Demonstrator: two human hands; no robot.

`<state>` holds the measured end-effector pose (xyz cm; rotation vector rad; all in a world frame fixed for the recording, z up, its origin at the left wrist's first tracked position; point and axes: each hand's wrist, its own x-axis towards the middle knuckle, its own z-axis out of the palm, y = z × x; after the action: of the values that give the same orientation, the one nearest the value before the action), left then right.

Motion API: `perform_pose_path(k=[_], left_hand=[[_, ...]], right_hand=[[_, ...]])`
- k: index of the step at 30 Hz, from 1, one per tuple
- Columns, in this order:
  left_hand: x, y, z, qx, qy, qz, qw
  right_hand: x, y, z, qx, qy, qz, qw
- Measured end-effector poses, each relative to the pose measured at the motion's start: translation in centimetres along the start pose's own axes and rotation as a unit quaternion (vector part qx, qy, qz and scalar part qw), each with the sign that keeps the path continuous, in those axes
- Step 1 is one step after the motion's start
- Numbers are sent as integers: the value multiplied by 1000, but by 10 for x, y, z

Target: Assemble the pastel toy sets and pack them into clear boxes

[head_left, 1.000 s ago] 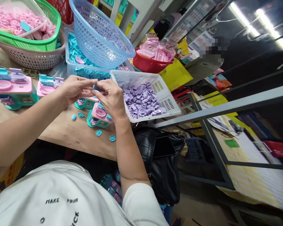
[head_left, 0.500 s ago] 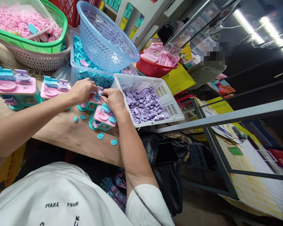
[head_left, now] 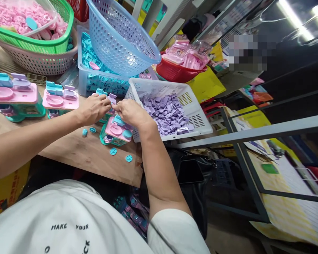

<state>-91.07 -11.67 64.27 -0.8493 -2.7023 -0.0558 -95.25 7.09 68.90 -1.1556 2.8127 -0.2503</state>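
My left hand [head_left: 95, 107] is closed, its fingers bent over the pink top of a small toy kitchen [head_left: 111, 112]. My right hand [head_left: 129, 111] meets it from the other side, thumb and fingers pressed together at the same toy. Both hands cover most of this toy; a blue piece [head_left: 101, 91] and a lilac piece [head_left: 111, 98] show above the fingers. Just below my right hand stands another toy kitchen [head_left: 116, 131] with a pink top, turquoise base and a blue disc [head_left: 127, 133]. Small blue round parts [head_left: 113, 151] lie on the wooden table [head_left: 90, 158].
More toy kitchens [head_left: 60, 98] stand to the left. Behind are a green basket [head_left: 42, 44] of pink parts, a tilted blue basket [head_left: 119, 38] and a bin [head_left: 82, 83] of turquoise parts. A white basket [head_left: 201, 123] of lilac parts stands right, beside a metal rail [head_left: 254, 131].
The view has shifted slightly. My hands have drawn closer together over the toy kitchen, and the blue piece seen between the fingers before is now hidden.
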Motion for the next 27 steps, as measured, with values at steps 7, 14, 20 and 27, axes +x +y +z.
perform_pose_path(k=[7,14,20,27], left_hand=[[-7,5,-18,-55,52,-23,997],[-122,31,-1,-100,89,-94,986],[-132,38,24,-142,89,-160,973],[-115,30,7,-196,142,-178,954]], right_hand=[[-15,-38,-25,-70,-24,4,997],[-51,-126,47,-39,-44,11,998],[-32,-131,83,-53,-32,114,992],[-19,-126,73,22,17,111,993]])
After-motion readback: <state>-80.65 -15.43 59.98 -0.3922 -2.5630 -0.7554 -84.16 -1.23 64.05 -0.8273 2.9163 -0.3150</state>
